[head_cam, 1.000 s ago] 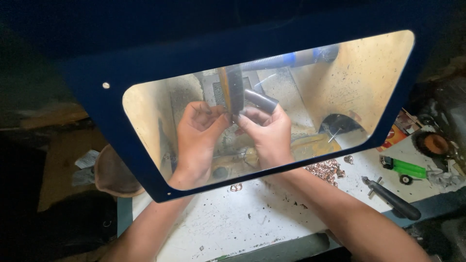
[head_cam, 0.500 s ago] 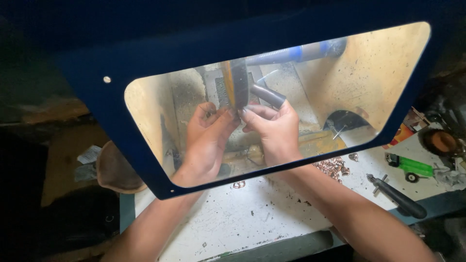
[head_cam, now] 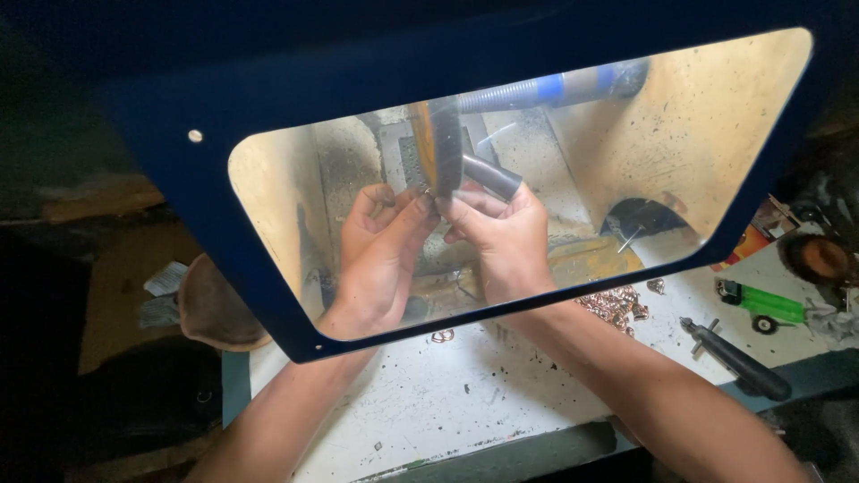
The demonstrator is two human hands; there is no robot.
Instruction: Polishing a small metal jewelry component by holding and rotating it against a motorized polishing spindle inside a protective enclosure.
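- The left hand (head_cam: pixel 380 255) and right hand (head_cam: pixel 501 246) reach in under a blue-framed clear shield (head_cam: pixel 295 295), fingers curled tight; their tips meet on a small piece (head_cam: pixel 428 193) pinched between them, too small to tell what it is.
- That piece sits right at the edge of the spinning-type wheel (head_cam: pixel 438 148), a dark disc with an orange face, upright just above the fingertips. The right hand also seems to have a dark cylinder (head_cam: pixel 492 176) tucked against its knuckles; how it is gripped is unclear.
- My reading: the step in hand is working the small piece against the wheel. Any next move calls for a steady two-handed pinch and fingertips kept off the wheel face.
- Nearer the person, the speckled white bench (head_cam: pixel 447 402) carries a lone ring-shaped bit (head_cam: pixel 441 336) below the shield frame.
- Off to the right lie a heap of copper-coloured pieces (head_cam: pixel 617 304), a black-handled tool (head_cam: pixel 738 362) and a green lighter-like object (head_cam: pixel 768 306).
- Farthest back, a ribbed hose with a blue collar (head_cam: pixel 546 89) runs behind the wheel.
- The shield frame crosses both wrists and limits how they can lift.
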